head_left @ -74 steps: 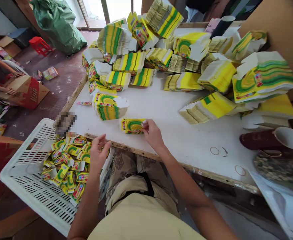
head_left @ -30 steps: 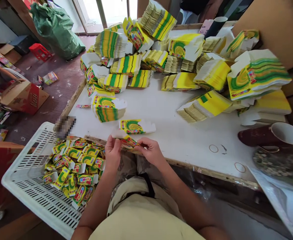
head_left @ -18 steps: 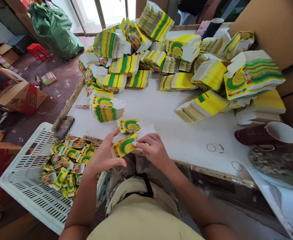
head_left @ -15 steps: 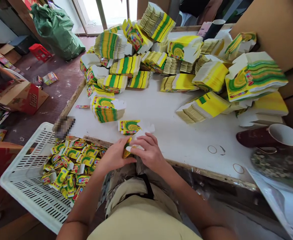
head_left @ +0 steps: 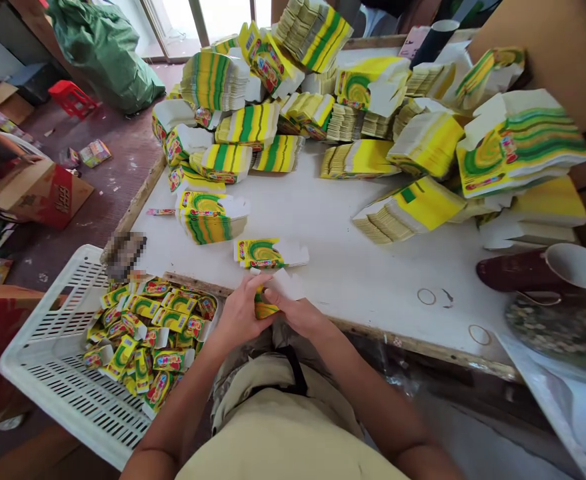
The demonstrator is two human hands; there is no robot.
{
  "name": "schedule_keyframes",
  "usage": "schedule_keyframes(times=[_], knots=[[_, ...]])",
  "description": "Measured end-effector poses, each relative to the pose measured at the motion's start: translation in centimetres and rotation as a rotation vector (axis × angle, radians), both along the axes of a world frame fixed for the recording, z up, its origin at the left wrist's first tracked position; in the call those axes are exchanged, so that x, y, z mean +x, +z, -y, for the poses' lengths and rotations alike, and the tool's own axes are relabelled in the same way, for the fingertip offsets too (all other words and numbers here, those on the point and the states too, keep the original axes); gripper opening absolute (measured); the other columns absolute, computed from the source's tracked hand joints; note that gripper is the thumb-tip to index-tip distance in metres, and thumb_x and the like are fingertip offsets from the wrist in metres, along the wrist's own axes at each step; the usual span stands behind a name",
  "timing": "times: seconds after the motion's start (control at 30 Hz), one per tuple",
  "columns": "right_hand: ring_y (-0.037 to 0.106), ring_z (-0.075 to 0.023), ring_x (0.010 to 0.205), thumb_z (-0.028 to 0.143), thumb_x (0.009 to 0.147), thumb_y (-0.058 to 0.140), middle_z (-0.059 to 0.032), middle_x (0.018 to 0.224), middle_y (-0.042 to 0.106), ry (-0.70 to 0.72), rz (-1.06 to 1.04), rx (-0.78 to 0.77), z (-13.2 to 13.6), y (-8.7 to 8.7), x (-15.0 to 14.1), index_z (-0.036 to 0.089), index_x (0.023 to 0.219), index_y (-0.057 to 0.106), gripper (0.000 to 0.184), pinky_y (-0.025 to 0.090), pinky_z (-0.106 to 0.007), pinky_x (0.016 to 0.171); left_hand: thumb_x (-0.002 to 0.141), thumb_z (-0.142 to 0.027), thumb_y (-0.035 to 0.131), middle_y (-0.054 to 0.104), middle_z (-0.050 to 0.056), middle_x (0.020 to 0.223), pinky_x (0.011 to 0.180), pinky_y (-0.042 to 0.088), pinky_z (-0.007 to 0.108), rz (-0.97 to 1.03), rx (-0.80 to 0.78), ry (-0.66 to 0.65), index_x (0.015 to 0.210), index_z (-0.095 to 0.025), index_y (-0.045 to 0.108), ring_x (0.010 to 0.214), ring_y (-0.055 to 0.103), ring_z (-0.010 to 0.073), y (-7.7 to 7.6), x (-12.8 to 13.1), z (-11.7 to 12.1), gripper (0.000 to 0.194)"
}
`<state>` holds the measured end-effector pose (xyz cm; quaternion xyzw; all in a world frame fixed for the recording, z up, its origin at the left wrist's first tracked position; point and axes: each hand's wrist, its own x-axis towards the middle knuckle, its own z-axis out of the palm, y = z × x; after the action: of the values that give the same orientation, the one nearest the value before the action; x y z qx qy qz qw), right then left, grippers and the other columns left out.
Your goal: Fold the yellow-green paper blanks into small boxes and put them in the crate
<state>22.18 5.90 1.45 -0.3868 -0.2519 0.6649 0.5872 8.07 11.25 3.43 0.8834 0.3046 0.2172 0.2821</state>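
A small yellow and green carton (head_left: 265, 307) with white flaps is held near the table's front edge. My left hand (head_left: 243, 312) is wrapped round its left side. On the right, my right hand (head_left: 297, 313) grips it too, thumb pressed against it; its other fingers are partly hidden behind a white flap. Just beyond my hands a flat carton (head_left: 260, 253) lies on the white table (head_left: 303, 207). A stack of flat cartons (head_left: 210, 217) stands farther left. Below my left forearm, a white plastic basket (head_left: 37, 353) holds many folded cartons (head_left: 143, 307).
Bundles of flat cartons (head_left: 247, 127) line the table's back. At right are a dark red mug (head_left: 513, 273), a jar (head_left: 547, 327) and rubber bands (head_left: 427, 297). A green sack (head_left: 107, 60), a red stool (head_left: 73, 99) and a person's arm (head_left: 3, 143) by a cardboard box (head_left: 47, 193) are left.
My right hand has turned and its fingers have gone from on top of the carton to its far side. The carton now stands more upright. The view has shifted slightly.
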Motion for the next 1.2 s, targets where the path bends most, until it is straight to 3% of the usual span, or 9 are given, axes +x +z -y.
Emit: schedule_keyframes(times=[0.23,0.37,0.53,0.63,0.73,0.87,0.93,1.07,1.2], knots=[[0.052,-0.0276,0.13,0.064,0.079,0.066,-0.0058,0.134,0.061,-0.112,0.214,-0.021,0.3,-0.6,0.2,0.027,0.125,0.063,0.059,0.035,-0.048,0.115,0.076,-0.022,0.07,0.056,0.008,0.118,0.083,0.052,0.034,-0.017,0.031,0.012,0.129,-0.026,0.038,0.105,0.062,0.0232,0.0,0.0,0.1,0.062],[0.052,-0.0272,0.13,0.066,0.087,0.053,-0.0089,0.137,0.059,-0.096,0.407,0.111,0.7,-0.3,-0.1,0.024,0.138,0.052,0.066,0.036,-0.047,0.114,0.074,-0.019,0.066,0.056,0.007,0.116,0.081,0.052,0.035,-0.092,-0.049,0.019,0.12,-0.025,0.043,0.102,0.062,0.0241,0.2,0.0,0.3,0.052],[0.036,-0.0247,0.143,0.026,0.096,0.047,-0.0121,0.154,0.039,-0.088,0.938,0.422,1.4,-0.1,-0.1,0.021,0.148,0.039,0.053,0.036,-0.044,0.116,0.071,-0.016,0.064,0.055,0.013,0.12,0.082,0.051,0.039,-0.102,-0.117,0.063,0.136,-0.021,0.03,0.099,0.062,0.0253,-0.4,0.0,0.2,0.074],[0.039,-0.0216,0.142,0.012,0.094,0.039,-0.009,0.153,0.041,-0.204,1.073,0.446,1.2,-0.8,0.4,0.026,0.148,0.04,0.055,0.039,-0.042,0.115,0.064,-0.023,0.076,0.047,0.018,0.133,0.098,0.044,0.049,0.023,-0.05,0.303,0.142,-0.019,0.026,0.117,0.053,0.031,-0.7,0.0,0.1,0.092],[0.039,-0.0217,0.141,0.014,0.096,0.04,-0.0097,0.151,0.043,-0.367,1.117,0.378,0.7,-1.5,1.3,0.027,0.152,0.031,0.058,0.04,-0.044,0.114,0.06,-0.037,0.084,0.054,0.013,0.123,0.096,0.046,0.048,0.129,-0.267,0.503,0.131,-0.019,0.04,0.112,0.057,0.0299,-0.6,-0.2,0.0,0.085],[0.018,-0.0276,0.149,0.03,0.096,0.052,-0.0152,0.163,0.013,-0.235,1.161,0.504,0.7,-1.6,2.2,0.021,0.156,0.018,0.069,0.037,-0.046,0.115,0.066,-0.041,0.081,0.058,0.009,0.116,0.089,0.05,0.037,0.312,-0.597,0.491,0.127,-0.02,0.041,0.102,0.062,0.0234,0.2,-0.7,0.1,0.076],[0.016,-0.0284,0.149,0.03,0.097,0.051,-0.0154,0.163,0.007,-0.164,1.175,0.56,0.8,-1.5,2.5,0.02,0.154,0.023,0.065,0.038,-0.046,0.114,0.072,-0.044,0.076,0.058,0.009,0.116,0.088,0.05,0.036,0.336,-0.617,0.506,0.127,-0.02,0.042,0.101,0.061,0.0221,0.6,-0.8,0.0,0.069],[0.031,-0.0271,0.145,0.026,0.098,0.047,-0.0151,0.161,0.022,-0.149,1.188,0.544,0.7,-1.2,2.8,0.021,0.139,0.05,0.041,0.045,-0.044,0.109,0.084,-0.045,0.063,0.058,0.008,0.11,0.086,0.05,0.033,0.329,-0.563,0.6,0.115,-0.019,0.052,0.099,0.06,0.02,1.1,-0.6,-0.1,0.042],[0.037,-0.0279,0.142,0.027,0.095,0.055,-0.0147,0.157,0.033,-0.139,1.144,0.555,0.4,-0.7,3.2,0.022,0.119,0.063,0.026,0.046,-0.047,0.107,0.083,-0.039,0.066,0.064,0.004,0.099,0.078,0.053,0.03,0.503,-0.718,0.606,0.115,-0.02,0.051,0.087,0.063,0.0168,1.0,-0.2,-0.1,0.04]])
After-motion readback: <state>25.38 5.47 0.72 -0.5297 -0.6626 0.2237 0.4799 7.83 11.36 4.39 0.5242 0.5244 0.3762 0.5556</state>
